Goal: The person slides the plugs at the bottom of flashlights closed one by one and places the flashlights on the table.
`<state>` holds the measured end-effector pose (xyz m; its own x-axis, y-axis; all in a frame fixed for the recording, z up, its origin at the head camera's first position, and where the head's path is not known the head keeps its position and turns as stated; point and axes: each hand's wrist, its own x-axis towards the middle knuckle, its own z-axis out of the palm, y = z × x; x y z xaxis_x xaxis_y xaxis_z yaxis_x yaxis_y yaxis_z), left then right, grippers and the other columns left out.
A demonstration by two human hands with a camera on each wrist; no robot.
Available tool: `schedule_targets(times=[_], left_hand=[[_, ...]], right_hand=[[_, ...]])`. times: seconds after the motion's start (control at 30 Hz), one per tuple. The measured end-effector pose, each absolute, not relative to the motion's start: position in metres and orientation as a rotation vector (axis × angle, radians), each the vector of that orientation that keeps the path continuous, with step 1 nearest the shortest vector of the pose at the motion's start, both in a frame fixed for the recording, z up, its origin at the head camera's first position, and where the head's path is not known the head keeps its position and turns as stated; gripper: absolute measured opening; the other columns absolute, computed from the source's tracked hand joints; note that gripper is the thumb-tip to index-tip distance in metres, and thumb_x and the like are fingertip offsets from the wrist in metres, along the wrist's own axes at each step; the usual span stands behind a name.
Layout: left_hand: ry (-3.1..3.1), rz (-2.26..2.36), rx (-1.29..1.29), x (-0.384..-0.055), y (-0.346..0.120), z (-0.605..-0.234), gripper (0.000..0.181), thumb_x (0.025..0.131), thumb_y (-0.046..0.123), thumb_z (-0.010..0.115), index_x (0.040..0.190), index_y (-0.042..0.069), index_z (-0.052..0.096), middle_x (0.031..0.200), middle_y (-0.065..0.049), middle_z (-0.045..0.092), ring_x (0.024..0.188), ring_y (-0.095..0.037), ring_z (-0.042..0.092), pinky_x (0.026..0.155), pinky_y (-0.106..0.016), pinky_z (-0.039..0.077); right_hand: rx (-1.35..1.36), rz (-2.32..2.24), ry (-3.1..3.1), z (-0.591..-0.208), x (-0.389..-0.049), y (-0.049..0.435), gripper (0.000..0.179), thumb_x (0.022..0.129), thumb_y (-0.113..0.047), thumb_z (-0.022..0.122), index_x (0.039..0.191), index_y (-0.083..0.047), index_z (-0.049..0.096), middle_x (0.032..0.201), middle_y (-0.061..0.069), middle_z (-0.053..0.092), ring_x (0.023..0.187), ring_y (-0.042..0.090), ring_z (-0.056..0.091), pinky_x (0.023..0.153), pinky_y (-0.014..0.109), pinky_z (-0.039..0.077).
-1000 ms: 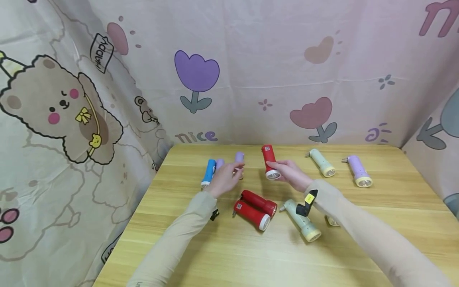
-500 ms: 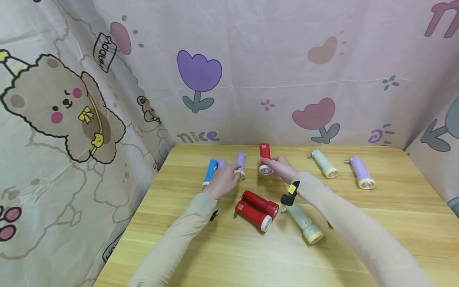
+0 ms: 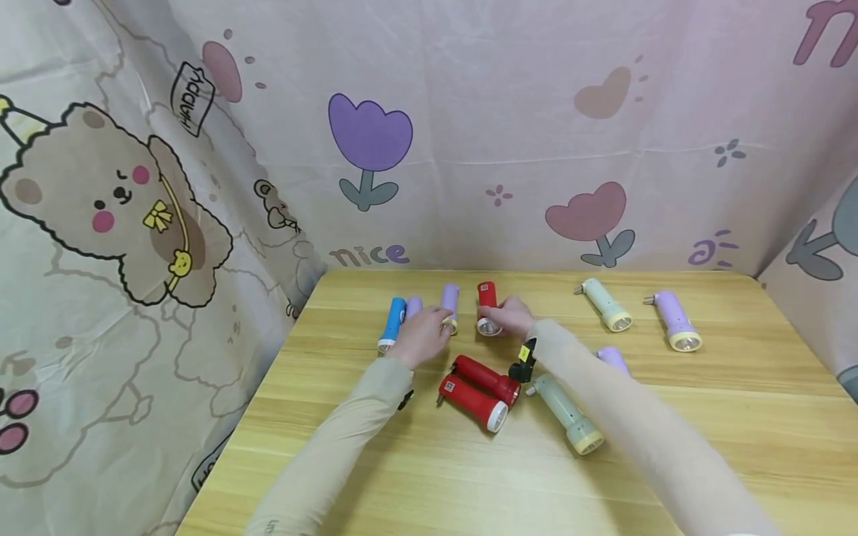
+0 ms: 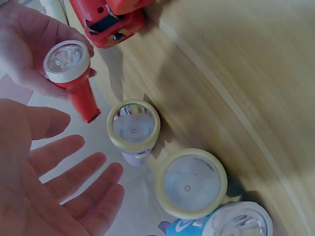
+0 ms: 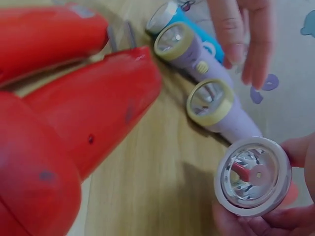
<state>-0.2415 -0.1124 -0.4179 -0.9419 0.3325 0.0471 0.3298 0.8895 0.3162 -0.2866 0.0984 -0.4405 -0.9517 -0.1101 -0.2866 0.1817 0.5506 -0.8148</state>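
Red flashlight [image 3: 487,295]: sits farther toward nine o'clock than a second ago, near a purple flashlight [image 3: 450,298]. Leftmost purple flashlight [image 3: 413,304]: shows its lens [image 4: 191,183] in wrist views, not head. Left hand [image 3: 421,336]: fingers loose, gripping nothing. Right hand [image 3: 515,317]: at three o'clock, pinches red flashlight.

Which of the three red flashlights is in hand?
The rear white-rimmed flashlight, held by the right hand. The others, a red-rimmed flashlight and a nearer white-rimmed flashlight, lie side by side on the table, untouched.
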Motion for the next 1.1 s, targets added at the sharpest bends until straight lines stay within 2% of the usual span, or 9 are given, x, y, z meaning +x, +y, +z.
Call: schedule_targets(times=[0.2, 0.4, 0.53, 0.63, 0.8, 0.97, 1.1], left_hand=[[3.037, 0.439, 0.558, -0.244, -0.107, -0.421, 0.042, 0.102, 0.023, 0.058, 0.141, 0.008, 0.058, 0.148, -0.017, 0.055, 0.137, -0.034, 0.053, 0.116, -0.049, 0.044], [3.031, 0.390, 0.546, -0.245, -0.105, -0.426, 0.042, 0.102, 0.024, 0.057, 0.142, 0.010, 0.058, 0.150, -0.017, 0.053, 0.137, -0.035, 0.054, 0.113, -0.051, 0.046], [3.029, 0.381, 0.541, -0.246, -0.103, -0.428, 0.042, 0.102, 0.025, 0.057, 0.142, 0.011, 0.059, 0.149, -0.017, 0.054, 0.135, -0.034, 0.056, 0.111, -0.051, 0.048], [3.026, 0.372, 0.545, -0.247, -0.102, -0.429, 0.042, 0.102, 0.025, 0.057, 0.142, 0.011, 0.058, 0.149, -0.017, 0.055, 0.134, -0.035, 0.056, 0.110, -0.051, 0.049], [3.032, 0.349, 0.543, -0.249, -0.101, -0.431, 0.041, 0.102, 0.024, 0.057, 0.142, 0.011, 0.059, 0.149, -0.017, 0.054, 0.133, -0.035, 0.057, 0.109, -0.051, 0.050], [3.019, 0.391, 0.520, -0.250, -0.101, -0.433, 0.042, 0.103, 0.022, 0.056, 0.143, 0.012, 0.058, 0.154, -0.019, 0.048, 0.136, -0.036, 0.054, 0.112, -0.051, 0.048], [3.017, 0.412, 0.529, -0.252, -0.102, -0.436, 0.041, 0.103, 0.019, 0.054, 0.143, 0.012, 0.058, 0.154, -0.020, 0.048, 0.137, -0.037, 0.053, 0.113, -0.051, 0.046]], right_hand=[[0.035, -1.205, 2.583, -0.454, -0.293, 0.097, 0.036, 0.090, -0.041, 0.066, 0.073, -0.010, 0.059, 0.071, 0.003, 0.056, 0.067, 0.017, 0.052, 0.056, 0.025, 0.041], [0.031, -1.131, 2.631, -0.458, -0.294, 0.097, 0.038, 0.092, -0.041, 0.062, 0.067, -0.014, 0.052, 0.067, 0.001, 0.052, 0.064, 0.016, 0.049, 0.053, 0.023, 0.038], [0.014, -1.100, 2.640, -0.455, -0.293, 0.096, 0.036, 0.095, -0.040, 0.060, 0.076, -0.010, 0.057, 0.070, 0.002, 0.054, 0.065, 0.016, 0.049, 0.053, 0.023, 0.037], [0.010, -1.076, 2.659, -0.452, -0.291, 0.095, 0.035, 0.097, -0.039, 0.058, 0.089, -0.006, 0.059, 0.077, 0.005, 0.055, 0.069, 0.018, 0.051, 0.055, 0.023, 0.038], [-0.006, -1.089, 2.676, -0.445, -0.283, 0.094, 0.041, 0.098, -0.042, 0.057, 0.101, -0.001, 0.058, 0.082, 0.007, 0.054, 0.074, 0.019, 0.051, 0.059, 0.023, 0.038], [-0.050, -1.089, 2.651, -0.441, -0.275, 0.096, 0.051, 0.092, -0.046, 0.065, 0.107, 0.002, 0.054, 0.089, 0.009, 0.055, 0.079, 0.020, 0.053, 0.064, 0.025, 0.043], [-0.093, -1.056, 2.657, -0.441, -0.273, 0.097, 0.060, 0.085, -0.041, 0.074, 0.114, 0.006, 0.051, 0.096, 0.013, 0.057, 0.084, 0.023, 0.055, 0.069, 0.030, 0.049]])
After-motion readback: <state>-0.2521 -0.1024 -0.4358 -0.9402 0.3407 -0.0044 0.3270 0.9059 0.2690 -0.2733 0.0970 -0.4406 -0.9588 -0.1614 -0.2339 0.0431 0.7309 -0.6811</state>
